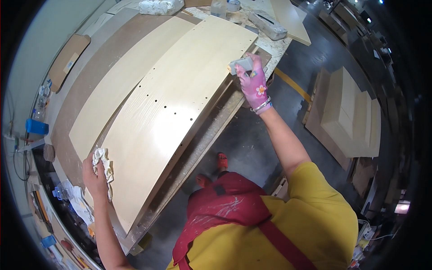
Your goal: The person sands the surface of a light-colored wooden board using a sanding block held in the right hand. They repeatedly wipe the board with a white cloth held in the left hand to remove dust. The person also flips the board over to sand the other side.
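Observation:
A pale wooden panel (175,90) with several small drilled holes lies slantwise on the bench before me. At its far right edge my right hand (254,81), in a pink flowered glove, grips a small grey-white block (241,65); its underside is hidden, so I cannot tell what faces the wood. My left hand (95,176) is bare and rests by the panel's near left edge. Its fingers are closed on a crumpled white cloth (107,167). Beyond this panel lies a second pale panel (112,85), partly covered by the first.
A brown sheet (67,130) lies under the panels. A wrapped white bundle (159,6) and a long grey block (268,25) sit at the bench's far end. Stacked boards (346,108) stand on the floor at the right. A blue container (37,127) is at the left.

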A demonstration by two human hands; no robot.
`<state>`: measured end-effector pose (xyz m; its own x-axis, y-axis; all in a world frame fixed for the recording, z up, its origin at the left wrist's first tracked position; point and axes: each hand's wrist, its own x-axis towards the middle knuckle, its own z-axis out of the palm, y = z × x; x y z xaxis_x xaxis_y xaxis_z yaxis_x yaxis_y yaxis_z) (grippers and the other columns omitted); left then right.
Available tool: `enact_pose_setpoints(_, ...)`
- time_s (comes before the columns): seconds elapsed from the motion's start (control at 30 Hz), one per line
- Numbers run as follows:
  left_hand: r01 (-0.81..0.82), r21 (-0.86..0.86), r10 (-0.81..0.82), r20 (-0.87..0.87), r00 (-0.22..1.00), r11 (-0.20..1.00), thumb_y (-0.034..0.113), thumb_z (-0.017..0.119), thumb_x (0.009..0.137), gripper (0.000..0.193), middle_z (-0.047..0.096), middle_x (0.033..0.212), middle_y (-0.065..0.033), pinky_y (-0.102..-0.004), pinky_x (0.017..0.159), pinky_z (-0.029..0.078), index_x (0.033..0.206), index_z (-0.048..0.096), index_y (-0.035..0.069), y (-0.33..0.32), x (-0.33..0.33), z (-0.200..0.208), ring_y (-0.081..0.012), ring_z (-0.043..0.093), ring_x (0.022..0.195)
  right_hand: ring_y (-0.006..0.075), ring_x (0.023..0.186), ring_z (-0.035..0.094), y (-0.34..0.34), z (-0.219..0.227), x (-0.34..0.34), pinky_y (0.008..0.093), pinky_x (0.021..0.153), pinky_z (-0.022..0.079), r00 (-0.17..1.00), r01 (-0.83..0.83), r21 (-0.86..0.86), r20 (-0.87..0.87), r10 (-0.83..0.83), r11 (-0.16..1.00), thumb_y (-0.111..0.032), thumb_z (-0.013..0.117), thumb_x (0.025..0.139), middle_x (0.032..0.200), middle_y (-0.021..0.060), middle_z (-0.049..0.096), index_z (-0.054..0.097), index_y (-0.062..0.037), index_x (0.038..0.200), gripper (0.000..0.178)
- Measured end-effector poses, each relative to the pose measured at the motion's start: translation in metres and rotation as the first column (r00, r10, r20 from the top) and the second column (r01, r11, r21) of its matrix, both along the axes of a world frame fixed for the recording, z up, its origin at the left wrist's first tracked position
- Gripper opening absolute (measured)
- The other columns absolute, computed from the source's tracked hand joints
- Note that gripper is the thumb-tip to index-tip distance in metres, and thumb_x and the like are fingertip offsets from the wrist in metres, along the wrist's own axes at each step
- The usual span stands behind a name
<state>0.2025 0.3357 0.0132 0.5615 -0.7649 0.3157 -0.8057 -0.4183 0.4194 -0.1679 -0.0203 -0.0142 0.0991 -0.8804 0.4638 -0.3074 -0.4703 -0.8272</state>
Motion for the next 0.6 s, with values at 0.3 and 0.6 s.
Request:
enact_pose_setpoints(0.3,-0.023,-0.002,0.023,0.030,0.999,1.000,0.014,0.058,0.088,0.029,0.062,0.102,-0.0148,-0.0357,0.086,0.046,0.115,0.060,0.001,0.007,0.002,-0.002,-0.0299,0.061,0.096,0.0307,0.086,0.064,0.128,-0.003,0.035,0.0401,0.070,0.054,0.904,-0.425,-0.042,-0.077,0.421,0.904,-0.016,0.069,0.080,0.099,0.0155,0.059,0.046,-0.0041,0.120,0.048)
enact_pose_setpoints(0.6,0.044,-0.076,-0.045,-0.013,0.999,0.996,0.016,0.059,0.089,0.029,0.064,0.103,-0.0137,-0.0344,0.085,0.047,0.114,0.061,0.001,0.006,0.004,-0.002,-0.0278,0.062,0.096,0.0360,0.091,0.058,0.142,0.001,0.050,0.0446,0.079,0.048,0.954,-0.283,0.027,-0.095,0.285,0.959,-0.024,0.065,0.082,0.103,0.0190,0.057,0.049,-0.0006,0.116,0.044)
